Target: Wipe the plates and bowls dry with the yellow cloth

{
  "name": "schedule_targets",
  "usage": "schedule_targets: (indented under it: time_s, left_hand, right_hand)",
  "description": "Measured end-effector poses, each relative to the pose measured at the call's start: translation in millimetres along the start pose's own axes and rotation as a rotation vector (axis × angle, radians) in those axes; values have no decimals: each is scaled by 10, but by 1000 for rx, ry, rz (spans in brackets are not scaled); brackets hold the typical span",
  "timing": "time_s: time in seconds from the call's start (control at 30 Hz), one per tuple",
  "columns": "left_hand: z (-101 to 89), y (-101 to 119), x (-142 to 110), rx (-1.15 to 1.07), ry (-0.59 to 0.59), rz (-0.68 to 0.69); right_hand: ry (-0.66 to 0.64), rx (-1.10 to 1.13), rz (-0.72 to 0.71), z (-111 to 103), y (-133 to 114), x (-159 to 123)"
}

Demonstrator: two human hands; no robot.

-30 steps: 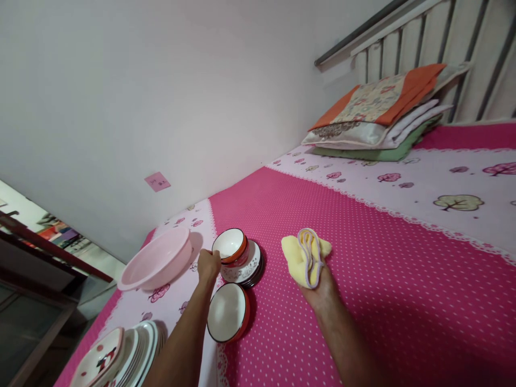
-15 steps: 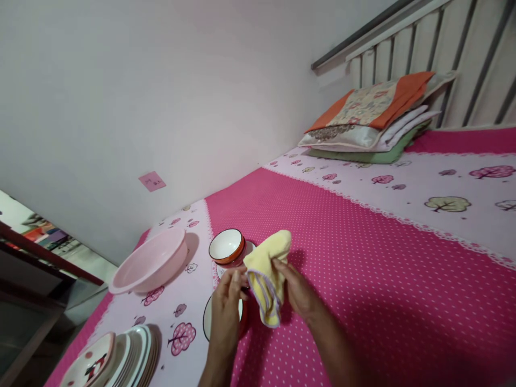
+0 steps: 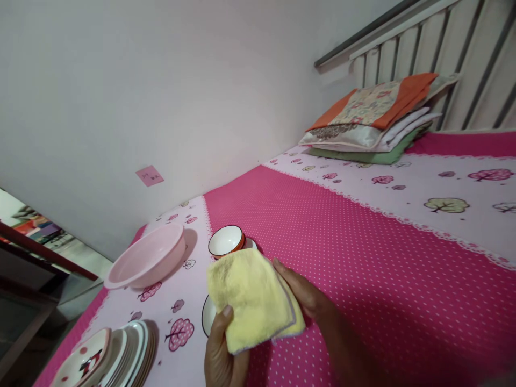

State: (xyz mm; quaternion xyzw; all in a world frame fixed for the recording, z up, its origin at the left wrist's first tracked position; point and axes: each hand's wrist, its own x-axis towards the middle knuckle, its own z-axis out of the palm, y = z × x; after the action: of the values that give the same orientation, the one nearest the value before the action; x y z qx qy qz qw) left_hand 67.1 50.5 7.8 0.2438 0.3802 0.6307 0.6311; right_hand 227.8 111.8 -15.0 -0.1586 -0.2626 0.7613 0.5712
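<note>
A folded yellow cloth point(image 3: 250, 301) with a pale purple edge is spread between my two hands. My left hand point(image 3: 223, 349) pinches its lower left side, thumb on top. At the cloth's right side, my right hand point(image 3: 302, 290) grips the edge, its fingers partly hidden behind the fabric. Just beyond the cloth stands an orange-sided bowl point(image 3: 226, 240), white inside with a dark rim, on a stack of small plates point(image 3: 250, 244) that is mostly covered. A second bowl point(image 3: 207, 317) shows only its left part behind the cloth and my left hand.
A pink basin point(image 3: 147, 258) sits on the bed at the left. In front of it, a stack of plates point(image 3: 137, 349) carries a patterned dish point(image 3: 86, 357). Folded pillows point(image 3: 374, 118) lie by the headboard point(image 3: 435, 48). A pink note point(image 3: 149, 176) is on the wall.
My left hand has left the bowl stack and taken hold of the cloth. The bunched cloth, moved left by my right hand, is now opened out flatter between both hands.
</note>
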Motion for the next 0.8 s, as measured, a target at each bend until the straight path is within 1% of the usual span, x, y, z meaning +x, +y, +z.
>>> schedule_targets:
  time_s: [0.07,0.1,0.2,0.27,0.37,0.43,0.53,0.63,0.67,0.73,0.8]
  left_hand:
    - [-83,-27,-4,-1,5,-20]
    - [-115,-52,-9,-3,15,-32]
    - [-159,-203,-44,-5,45,-95]
    - [-164,-376,-71,18,77,-170]
    - [-190,-683,-82,44,143,-277]
    - [-237,-852,-60,38,159,-292]
    - [-323,-988,-5,47,166,-269]
    - [-368,-1013,32,77,193,-226]
    - [-366,-1010,34,90,199,-210]
    - [-338,-1001,25,108,198,-191]
    - [-290,-988,5,101,196,-186]
  right_hand:
    - [-85,-59,120,-46,-3,13]
    - [-100,-111,153,-71,-14,22]
    - [4,-310,38,-180,-61,65]
    - [88,-572,-33,-290,-85,97]
    - [174,-1036,-45,-460,-104,122]
    - [188,-1185,-24,-524,-123,112]
    - [147,-1195,-4,-517,-175,78]
    - [42,-1157,2,-471,-213,71]
    - [24,-1151,-7,-467,-212,79]
    - [44,-1164,-42,-483,-192,106]
    - [102,-1194,-73,-515,-158,135]
